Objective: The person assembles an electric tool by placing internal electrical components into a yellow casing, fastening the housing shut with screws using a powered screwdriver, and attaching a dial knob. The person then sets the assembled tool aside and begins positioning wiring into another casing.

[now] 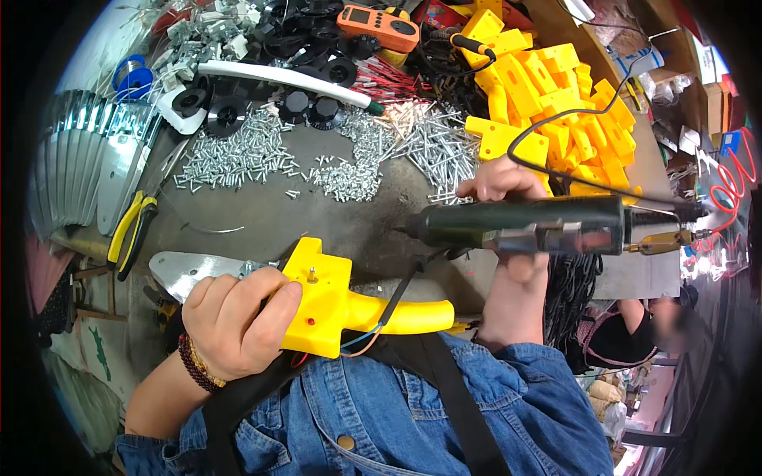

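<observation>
Left hand [234, 321]: fingers wrapped tight round the yellow handle [337, 305].
Right hand [508, 230]: closed firmly on the dark power screwdriver [524, 222].
Far bench [254, 214]: loose screws [238, 155], yellow parts [548, 95].

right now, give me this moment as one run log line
left hand: grips yellow handle with metal blade | right hand: holds dark power screwdriver, tip apart from handle | bench: loose screws, pliers

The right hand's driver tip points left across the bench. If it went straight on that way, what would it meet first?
Likely bare bench top: the right hand aims the electric screwdriver left, passing above the yellow handle. Depth is unclear.
</observation>
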Tool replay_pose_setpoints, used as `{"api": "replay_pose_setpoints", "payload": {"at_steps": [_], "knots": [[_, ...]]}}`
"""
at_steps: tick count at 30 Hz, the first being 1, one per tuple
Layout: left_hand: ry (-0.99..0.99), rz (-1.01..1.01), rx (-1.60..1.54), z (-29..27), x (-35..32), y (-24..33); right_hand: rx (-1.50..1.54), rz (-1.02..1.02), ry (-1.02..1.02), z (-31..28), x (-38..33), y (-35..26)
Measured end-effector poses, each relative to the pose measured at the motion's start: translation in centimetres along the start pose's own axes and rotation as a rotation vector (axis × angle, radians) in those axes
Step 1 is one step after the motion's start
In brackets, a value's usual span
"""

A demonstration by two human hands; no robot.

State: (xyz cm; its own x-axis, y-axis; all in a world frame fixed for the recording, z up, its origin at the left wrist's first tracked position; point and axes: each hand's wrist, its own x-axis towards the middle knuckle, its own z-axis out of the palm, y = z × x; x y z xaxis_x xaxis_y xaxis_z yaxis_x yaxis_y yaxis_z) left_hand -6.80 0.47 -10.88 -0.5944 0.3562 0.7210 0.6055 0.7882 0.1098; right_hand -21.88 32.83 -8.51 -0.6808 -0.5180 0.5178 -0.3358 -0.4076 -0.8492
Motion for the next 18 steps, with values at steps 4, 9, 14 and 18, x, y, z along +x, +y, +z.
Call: {"api": "replay_pose_setpoints", "payload": {"at_steps": [4, 9, 14, 18], "knots": [[-0.001, -0.014, 0.003, 0.3, -0.1, 0.0, 0.085, 0.214, 0.197, 2.8, 1.6, -1.2], [0.029, 0.000, -0.011, 0.5, -0.1, -0.1, 0.048, 0.072, -0.109, -2.0, 1.1, 0.9], [0.044, 0.011, -0.007, 0.7, -0.3, -0.2, 0.028, 0.069, 0.214, 2.9, 3.5, -0.5], [0.056, -0.008, -0.019, 0.6, -0.3, 0.0, 0.032, -0.070, 0.234, 4.4, 6.5, 0.3]]}}
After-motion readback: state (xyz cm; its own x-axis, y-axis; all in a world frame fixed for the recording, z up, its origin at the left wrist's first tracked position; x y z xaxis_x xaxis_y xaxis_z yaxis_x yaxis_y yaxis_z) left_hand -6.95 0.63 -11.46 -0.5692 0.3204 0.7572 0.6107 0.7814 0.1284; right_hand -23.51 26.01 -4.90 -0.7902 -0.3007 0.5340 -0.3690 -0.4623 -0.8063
